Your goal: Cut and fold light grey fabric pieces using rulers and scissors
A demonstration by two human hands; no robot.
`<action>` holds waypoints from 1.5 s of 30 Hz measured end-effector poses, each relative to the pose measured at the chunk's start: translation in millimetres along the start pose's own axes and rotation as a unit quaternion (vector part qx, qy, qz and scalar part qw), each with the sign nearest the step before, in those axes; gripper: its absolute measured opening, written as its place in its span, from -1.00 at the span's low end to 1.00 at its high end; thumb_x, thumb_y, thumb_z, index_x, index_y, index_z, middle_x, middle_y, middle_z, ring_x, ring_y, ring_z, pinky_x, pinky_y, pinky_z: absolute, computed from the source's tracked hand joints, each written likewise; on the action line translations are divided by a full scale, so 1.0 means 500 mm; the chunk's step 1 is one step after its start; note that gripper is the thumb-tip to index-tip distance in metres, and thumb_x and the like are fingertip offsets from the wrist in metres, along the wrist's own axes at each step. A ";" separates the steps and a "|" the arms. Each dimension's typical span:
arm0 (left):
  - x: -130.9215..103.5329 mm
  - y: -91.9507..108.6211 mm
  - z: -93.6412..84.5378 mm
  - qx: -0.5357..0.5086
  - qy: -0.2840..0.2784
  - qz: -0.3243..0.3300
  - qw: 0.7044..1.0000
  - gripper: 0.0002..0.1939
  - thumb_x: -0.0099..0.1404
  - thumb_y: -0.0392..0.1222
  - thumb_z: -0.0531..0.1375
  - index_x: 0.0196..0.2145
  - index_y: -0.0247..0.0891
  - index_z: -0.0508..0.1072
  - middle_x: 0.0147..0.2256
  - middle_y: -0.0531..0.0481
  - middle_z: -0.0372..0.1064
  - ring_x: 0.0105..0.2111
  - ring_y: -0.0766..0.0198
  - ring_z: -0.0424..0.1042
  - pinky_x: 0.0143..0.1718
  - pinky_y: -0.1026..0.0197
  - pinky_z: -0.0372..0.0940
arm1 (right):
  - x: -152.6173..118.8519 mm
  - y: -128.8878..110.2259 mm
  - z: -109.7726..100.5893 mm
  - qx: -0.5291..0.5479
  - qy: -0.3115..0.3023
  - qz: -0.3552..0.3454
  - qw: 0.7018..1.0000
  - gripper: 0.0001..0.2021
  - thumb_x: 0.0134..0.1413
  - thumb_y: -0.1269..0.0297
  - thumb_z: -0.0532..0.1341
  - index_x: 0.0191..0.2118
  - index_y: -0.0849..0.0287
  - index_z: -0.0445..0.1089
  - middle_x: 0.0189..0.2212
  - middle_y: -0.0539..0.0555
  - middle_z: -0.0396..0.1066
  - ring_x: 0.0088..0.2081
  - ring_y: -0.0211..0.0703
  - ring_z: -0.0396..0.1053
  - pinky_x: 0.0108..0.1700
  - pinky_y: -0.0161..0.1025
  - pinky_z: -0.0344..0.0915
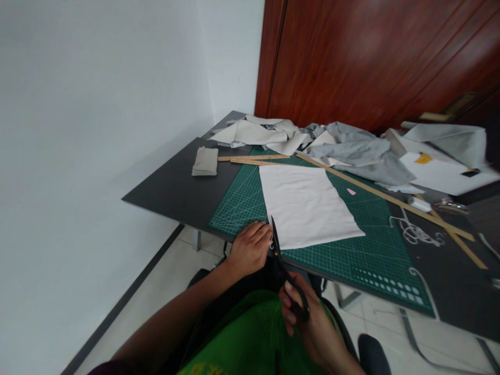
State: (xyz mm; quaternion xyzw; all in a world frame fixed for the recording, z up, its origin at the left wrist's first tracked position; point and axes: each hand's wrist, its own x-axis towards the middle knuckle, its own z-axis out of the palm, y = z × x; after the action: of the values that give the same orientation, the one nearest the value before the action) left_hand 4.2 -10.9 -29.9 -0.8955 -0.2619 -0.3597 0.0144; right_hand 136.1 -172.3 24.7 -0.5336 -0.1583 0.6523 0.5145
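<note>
A pale, roughly rectangular piece of cloth [308, 205] lies flat on a green cutting mat [238, 208]. My left hand [250, 249] is at its near left edge, fingers closed on the border, where a thin white strip curls by the fingertips. Black-handled scissors [300, 307] are gripped in my right hand [307, 317], in front of the table edge. Their blades point away from me and reach over the cloth's left edge beside my left fingertips. How far the blades are apart is hard to make out.
Folded beige cloth [205, 161] sits at the left. Wooden rulers [351, 179] cross the mat's far side. Grey and white fabric scraps [344, 143] pile up behind, beside a white box [449, 166]. White cord [417, 232] and a pink chip [351, 191] lie right. A wall [136, 104] stands left.
</note>
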 end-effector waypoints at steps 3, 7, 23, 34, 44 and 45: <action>-0.001 0.000 -0.001 -0.007 -0.007 -0.003 1.000 -0.65 0.50 -0.27 0.04 0.11 -0.34 0.50 0.07 -0.21 0.54 0.13 0.04 0.46 0.25 -0.10 0.37 | 0.004 -0.003 0.005 -0.008 0.003 -0.006 1.000 -0.48 -0.03 -0.14 0.45 -0.13 0.09 0.32 -0.52 -0.18 0.20 -0.60 -0.38 0.08 -0.63 -0.40 0.09; -0.002 -0.001 -0.002 -0.016 -0.014 -0.001 1.000 -0.63 0.50 -0.27 0.03 0.13 -0.32 0.50 0.07 -0.21 0.53 0.13 0.06 0.47 0.27 -0.10 0.36 | 0.006 -0.007 0.007 -0.015 0.005 -0.005 1.000 -0.43 -0.06 -0.17 0.46 -0.09 0.08 0.34 -0.51 -0.18 0.22 -0.60 -0.38 0.10 -0.63 -0.39 0.10; 0.002 0.001 -0.006 -0.013 0.018 -0.006 1.000 -0.66 0.50 -0.30 0.02 0.10 -0.37 0.48 0.04 -0.22 0.55 0.08 0.06 0.50 0.23 -0.05 0.40 | 0.006 -0.004 0.008 -0.023 0.007 0.002 1.000 -0.34 -0.09 -0.21 0.47 0.02 0.08 0.33 -0.50 -0.17 0.23 -0.59 -0.38 0.11 -0.61 -0.38 0.10; 0.025 0.022 -0.012 0.042 -0.078 -0.120 0.989 -0.49 0.54 -0.02 0.04 0.25 -0.41 0.39 0.25 -0.27 0.38 0.28 -0.15 0.29 0.31 -0.17 0.25 | 0.003 -0.010 0.009 -0.044 0.003 -0.004 0.999 -0.38 -0.06 -0.21 0.46 -0.01 0.09 0.35 -0.50 -0.17 0.21 -0.59 -0.37 0.11 -0.62 -0.39 0.10; 0.025 0.026 -0.014 0.051 -0.098 -0.121 0.986 -0.49 0.53 -0.02 0.05 0.25 -0.40 0.42 0.26 -0.23 0.37 0.29 -0.15 0.28 0.34 -0.17 0.20 | 0.000 -0.001 0.001 -0.040 0.004 -0.001 0.999 -0.34 -0.03 -0.20 0.46 0.05 0.09 0.33 -0.48 -0.16 0.23 -0.58 -0.37 0.13 -0.61 -0.38 0.12; 0.025 0.026 -0.014 0.052 -0.097 -0.121 0.987 -0.49 0.53 -0.02 0.05 0.25 -0.40 0.42 0.26 -0.23 0.37 0.29 -0.15 0.28 0.34 -0.17 0.20 | 0.000 -0.002 0.002 -0.043 0.002 -0.002 0.999 -0.34 -0.03 -0.21 0.46 0.05 0.09 0.33 -0.48 -0.16 0.23 -0.58 -0.37 0.13 -0.60 -0.38 0.12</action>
State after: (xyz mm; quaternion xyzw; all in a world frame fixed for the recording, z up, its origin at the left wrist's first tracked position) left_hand 13.6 -17.7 -14.5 -0.8861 -0.3865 -0.2556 -0.0080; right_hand 135.9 -171.5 25.6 -0.5565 -0.1858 0.6428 0.4925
